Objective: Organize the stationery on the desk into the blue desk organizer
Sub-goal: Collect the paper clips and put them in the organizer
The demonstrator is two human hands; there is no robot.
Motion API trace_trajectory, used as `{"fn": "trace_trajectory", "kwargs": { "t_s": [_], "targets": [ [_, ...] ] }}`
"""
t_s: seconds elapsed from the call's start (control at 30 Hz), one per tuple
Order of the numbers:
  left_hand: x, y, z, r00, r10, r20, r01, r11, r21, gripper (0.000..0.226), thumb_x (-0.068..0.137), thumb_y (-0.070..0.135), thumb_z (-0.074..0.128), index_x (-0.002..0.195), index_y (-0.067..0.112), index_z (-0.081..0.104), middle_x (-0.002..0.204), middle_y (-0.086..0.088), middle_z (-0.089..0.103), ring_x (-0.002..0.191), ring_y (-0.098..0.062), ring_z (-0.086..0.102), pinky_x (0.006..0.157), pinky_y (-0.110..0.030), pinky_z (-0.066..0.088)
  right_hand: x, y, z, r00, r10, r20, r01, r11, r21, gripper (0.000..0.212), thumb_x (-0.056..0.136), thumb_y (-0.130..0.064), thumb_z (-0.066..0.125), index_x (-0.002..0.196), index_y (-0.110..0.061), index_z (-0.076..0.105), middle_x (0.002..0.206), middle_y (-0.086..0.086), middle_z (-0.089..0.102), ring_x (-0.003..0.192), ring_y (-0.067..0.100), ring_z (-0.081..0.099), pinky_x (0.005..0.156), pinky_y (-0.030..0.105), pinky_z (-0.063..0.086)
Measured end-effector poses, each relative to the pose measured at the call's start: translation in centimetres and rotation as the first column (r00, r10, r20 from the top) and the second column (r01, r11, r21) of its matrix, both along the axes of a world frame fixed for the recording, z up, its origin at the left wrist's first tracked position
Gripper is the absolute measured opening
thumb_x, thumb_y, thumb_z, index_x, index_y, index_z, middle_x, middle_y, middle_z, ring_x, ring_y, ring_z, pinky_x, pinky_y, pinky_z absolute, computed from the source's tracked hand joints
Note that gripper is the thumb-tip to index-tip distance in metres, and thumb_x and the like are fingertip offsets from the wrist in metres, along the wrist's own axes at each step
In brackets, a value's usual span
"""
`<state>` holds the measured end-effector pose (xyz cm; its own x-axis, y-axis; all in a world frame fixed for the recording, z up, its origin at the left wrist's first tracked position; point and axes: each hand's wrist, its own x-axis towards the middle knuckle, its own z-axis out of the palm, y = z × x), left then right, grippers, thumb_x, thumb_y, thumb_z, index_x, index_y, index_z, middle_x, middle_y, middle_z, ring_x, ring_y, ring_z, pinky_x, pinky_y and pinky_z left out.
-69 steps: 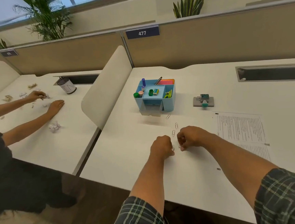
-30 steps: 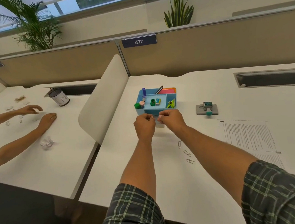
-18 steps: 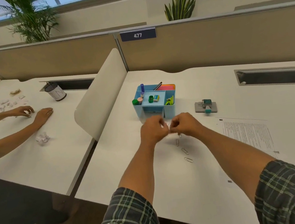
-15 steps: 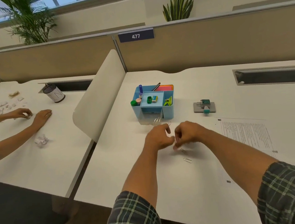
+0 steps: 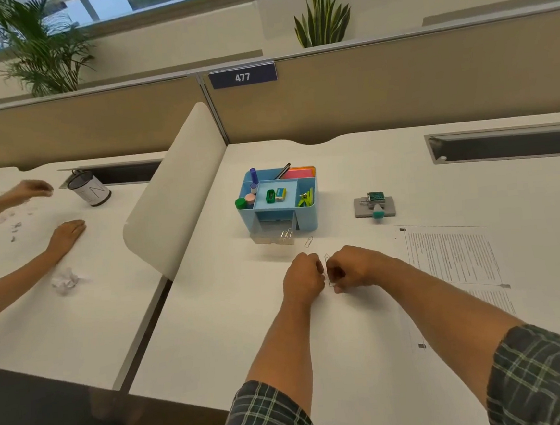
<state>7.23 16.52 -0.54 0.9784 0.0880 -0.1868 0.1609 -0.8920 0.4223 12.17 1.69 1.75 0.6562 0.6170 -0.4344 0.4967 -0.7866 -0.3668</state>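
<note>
Both forearms reach forward from plaid sleeves, converging. The left hand [image 5: 303,276] and right hand [image 5: 352,267] sit knuckles-up, nearly touching, fingers curled inward and pinched low over the worktop [image 5: 213,319].

One blue desk organizer [image 5: 309,218] stands on the desk, its one clear drawer [image 5: 267,233] pulled out. At least three paper clips show: one in the drawer [image 5: 286,235], one on the desk just beside it [image 5: 308,242], one between the hands [image 5: 326,258]. There is one hole punch [image 5: 375,205] and one printed sheet [image 5: 451,255]. Four hands are in view, and two potted plants.
</note>
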Motion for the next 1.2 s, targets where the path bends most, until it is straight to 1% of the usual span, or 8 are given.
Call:
{"fn": "trace_trajectory", "kwargs": {
  "t_s": [0.13, 0.23, 0.37, 0.47, 0.6, 0.93, 1.07, 1.2],
  "targets": [
    [-0.4, -0.4, -0.2, 0.999, 0.030, 0.026, -0.031, 0.999, 0.013, 0.011, 0.084, 0.008, 0.061, 0.089, 0.016, 0.064, 0.095, -0.006, 0.067, 0.091, -0.026, 0.061, 0.071, -0.032, 0.047, -0.4, 0.6, 0.0, 0.999, -0.036, 0.037, 0.038, 0.999, -0.027, 0.023, 0.085, -0.021, 0.076, 0.107, -0.019, 0.073, 0.101, -0.002, 0.073, 0.089, 0.017, 0.065, 0.086, 0.032, 0.056],
    [-0.5, -0.5, -0.4, 0.999, 0.042, 0.028, -0.043, 0.998, 0.040, 0.014, 0.082, 0.009, 0.060, 0.092, 0.019, 0.063, 0.095, -0.004, 0.069, 0.091, -0.027, 0.062, 0.076, -0.035, 0.051, -0.8, 1.0, 0.0, 0.996, -0.071, 0.057, 0.074, 0.996, -0.047, 0.020, 0.085, -0.018, 0.073, 0.104, -0.019, 0.074, 0.102, -0.001, 0.074, 0.091, 0.019, 0.066, 0.087, 0.033, 0.056],
    [-0.6, -0.8, -0.8, 0.997, 0.064, 0.046, -0.068, 0.995, 0.079, 0.017, 0.084, 0.010, 0.057, 0.096, 0.021, 0.062, 0.098, -0.002, 0.068, 0.094, -0.028, 0.063, 0.077, -0.035, 0.048, -1.2, 1.4, -0.3, 0.990, -0.112, 0.081, 0.116, 0.992, -0.048, 0.018, 0.085, -0.016, 0.070, 0.102, -0.019, 0.073, 0.104, 0.000, 0.073, 0.093, 0.020, 0.066, 0.088, 0.034, 0.055],
    [-0.9, -1.2, -0.9, 0.993, 0.083, 0.088, -0.093, 0.989, 0.116, 0.014, 0.088, 0.012, 0.056, 0.100, 0.015, 0.061, 0.102, -0.007, 0.062, 0.094, -0.031, 0.061, 0.074, -0.036, 0.045, -1.9, 1.8, -0.8, 0.983, -0.096, 0.156, 0.105, 0.993, -0.054, 0.017, 0.091, -0.018, 0.065, 0.107, -0.019, 0.071, 0.107, 0.003, 0.071, 0.095, 0.022, 0.065, 0.087, 0.035, 0.054],
    [-1.2, -1.8, -0.3, 0.992, 0.088, 0.092, -0.103, 0.981, 0.165, 0.015, 0.088, 0.009, 0.051, 0.095, 0.016, 0.063, 0.099, -0.007, 0.065, 0.091, -0.030, 0.063, 0.071, -0.034, 0.043, -2.4, 2.5, -0.9, 0.979, -0.089, 0.186, 0.103, 0.992, -0.071, 0.024, 0.094, -0.015, 0.061, 0.117, -0.016, 0.066, 0.113, 0.006, 0.069, 0.097, 0.025, 0.064, 0.086, 0.034, 0.053],
    [-1.4, -1.4, -0.4, 0.988, 0.155, 0.025, -0.156, 0.987, 0.036, 0.014, 0.088, 0.023, 0.058, 0.101, 0.018, 0.061, 0.098, -0.004, 0.070, 0.093, -0.030, 0.064, 0.077, -0.034, 0.049, -2.7, 2.4, -1.9, 0.982, -0.157, 0.105, 0.163, 0.985, -0.048, 0.032, 0.091, -0.011, 0.061, 0.123, -0.015, 0.060, 0.115, 0.007, 0.067, 0.099, 0.024, 0.063, 0.091, 0.035, 0.054],
    [-1.3, -1.1, 0.1, 0.993, 0.114, -0.032, -0.115, 0.993, -0.034, 0.017, 0.086, 0.013, 0.061, 0.101, 0.014, 0.068, 0.104, -0.004, 0.068, 0.099, -0.027, 0.062, 0.081, -0.034, 0.050, -2.6, 2.2, -1.7, 0.977, -0.198, 0.079, 0.201, 0.979, -0.043, 0.019, 0.092, -0.017, 0.061, 0.110, -0.014, 0.069, 0.106, 0.007, 0.070, 0.093, 0.024, 0.065, 0.087, 0.035, 0.056],
    [-0.9, -0.2, 0.6, 0.992, 0.113, -0.053, -0.117, 0.989, -0.093, 0.020, 0.080, 0.003, 0.061, 0.090, 0.017, 0.073, 0.099, -0.001, 0.069, 0.092, -0.024, 0.065, 0.080, -0.036, 0.057, -2.3, 1.8, -1.2, 0.975, -0.217, 0.050, 0.219, 0.975, -0.035, 0.014, 0.086, -0.020, 0.064, 0.097, -0.014, 0.071, 0.095, 0.006, 0.071, 0.089, 0.024, 0.066, 0.081, 0.034, 0.055]
  ]
}}
